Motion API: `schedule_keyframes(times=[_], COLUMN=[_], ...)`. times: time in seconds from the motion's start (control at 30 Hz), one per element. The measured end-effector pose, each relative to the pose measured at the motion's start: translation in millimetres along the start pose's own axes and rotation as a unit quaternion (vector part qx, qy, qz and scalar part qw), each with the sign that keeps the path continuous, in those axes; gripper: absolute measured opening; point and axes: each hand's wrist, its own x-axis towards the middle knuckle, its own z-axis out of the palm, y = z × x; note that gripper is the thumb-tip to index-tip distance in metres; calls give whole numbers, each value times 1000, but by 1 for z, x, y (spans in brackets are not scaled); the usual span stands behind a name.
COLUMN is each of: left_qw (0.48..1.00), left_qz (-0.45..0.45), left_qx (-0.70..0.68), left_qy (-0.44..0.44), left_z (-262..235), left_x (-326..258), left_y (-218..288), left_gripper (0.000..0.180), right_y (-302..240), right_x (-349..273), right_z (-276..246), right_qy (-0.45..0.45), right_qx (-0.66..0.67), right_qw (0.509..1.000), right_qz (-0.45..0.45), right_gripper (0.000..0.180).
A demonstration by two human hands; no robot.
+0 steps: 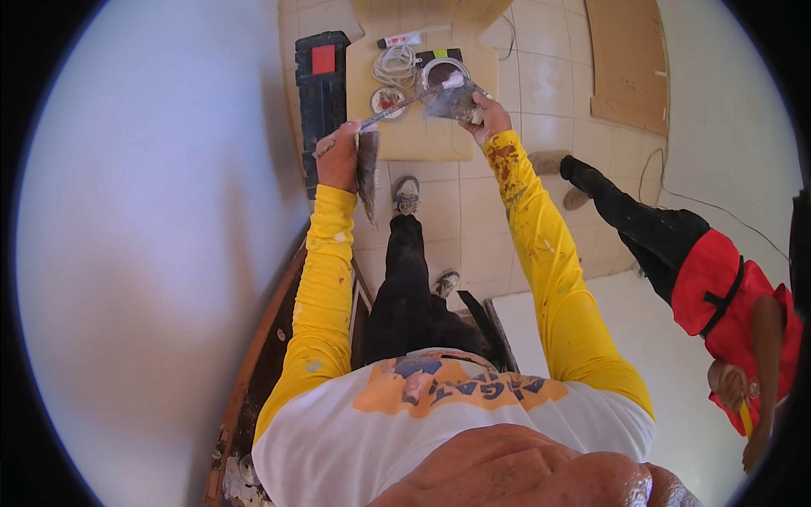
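My left hand [340, 159] is closed round a long thin stick-like tool [395, 107], which slants up to the right. White paste [454, 79] sits at its far end. Beside the same hand hangs a dark, stained flat blade [367, 167]; its grip is hidden. My right hand [492, 120] grips a grey, paste-smeared flat plate [454, 103], with the thumb on its upper corner. The tool's tip meets or overlaps the plate's upper edge; contact is unclear. Just behind stands an open round tub [425, 74], its inside dark.
A yellowish chair seat [405, 145] carries the tub, coiled cable [394, 66], a small round dish [388, 101] and a tube [400, 40]. A dark toolbox [321, 93] stands left, by the white wall [152, 237]. Cardboard [627, 68] lies right; a person in red [718, 287] is near.
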Motion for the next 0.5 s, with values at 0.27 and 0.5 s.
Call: schedule_keyframes(times=[0.27,0.5], left_qw=[864,741], left_qz=[332,341], left_qx=[355,536], left_qy=[-135,-217], left_z=[67,75], left_x=[-48,-23], left_y=[45,53], left_gripper=[29,29], right_y=[-3,-26], right_x=[8,31], right_z=[13,-14], right_qy=[-1,-44], right_qx=[-334,-571], right_qw=[932,764], right_qz=[-139,-298], right_gripper=[33,44])
